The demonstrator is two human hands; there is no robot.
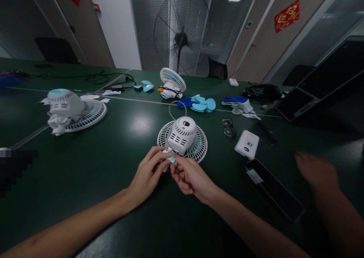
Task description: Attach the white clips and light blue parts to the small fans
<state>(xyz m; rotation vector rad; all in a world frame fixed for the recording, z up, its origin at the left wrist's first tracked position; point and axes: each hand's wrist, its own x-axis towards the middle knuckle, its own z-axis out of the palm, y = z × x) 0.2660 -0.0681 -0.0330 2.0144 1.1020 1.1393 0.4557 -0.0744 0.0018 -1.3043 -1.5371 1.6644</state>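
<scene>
A small white fan (182, 135) lies grille-down on the green table, its vented motor housing facing up. At its near side, my left hand (148, 171) is closed on the fan's white lower part, fingers along the top and thumb beneath. Meeting it there, my right hand (192, 176) pinches a small light-blue piece (172, 159) against that lower part, its other fingers curled. The fingers cover much of this spot, so the exact kind of piece cannot be told. A thin pale cable (170, 105) loops behind the housing.
More small fans stand at left (66, 108) and at back (172, 84). Light-blue fan blades (203, 104), eyeglasses (229, 127), a white box (247, 144) and a black phone-like slab (274, 189) lie around. Another person's hand (315, 169) rests at right.
</scene>
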